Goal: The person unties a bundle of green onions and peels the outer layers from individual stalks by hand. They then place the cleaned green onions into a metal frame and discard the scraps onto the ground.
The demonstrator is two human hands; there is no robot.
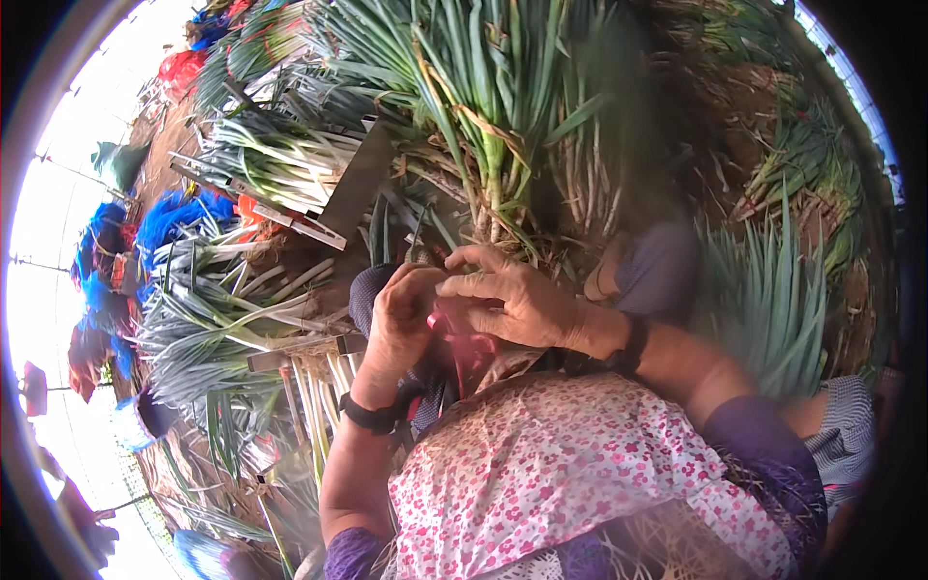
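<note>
My left hand [404,307] is closed in front of my lap, its fingers curled together. A short green stalk end shows just beyond its fingertips, and whatever it grips is hidden. Close beside it, my right hand [527,298] reaches in from the right, fingers apart and slightly bent, fingertips near the left hand. Below both hands hangs a pink-red strip [469,348], possibly a ribbon or tie. Just beyond them stands a big upright bunch of green onions [493,116], roots down and some leaves yellowed.
A flat metal-edged frame [353,188] stands to the left, with trimmed green onions [280,159] on it. More green onions [213,319] lie piled at the left, and others [764,290] stand at the right. Blue netting [179,217] lies far left. A flowered apron [570,464] covers my lap.
</note>
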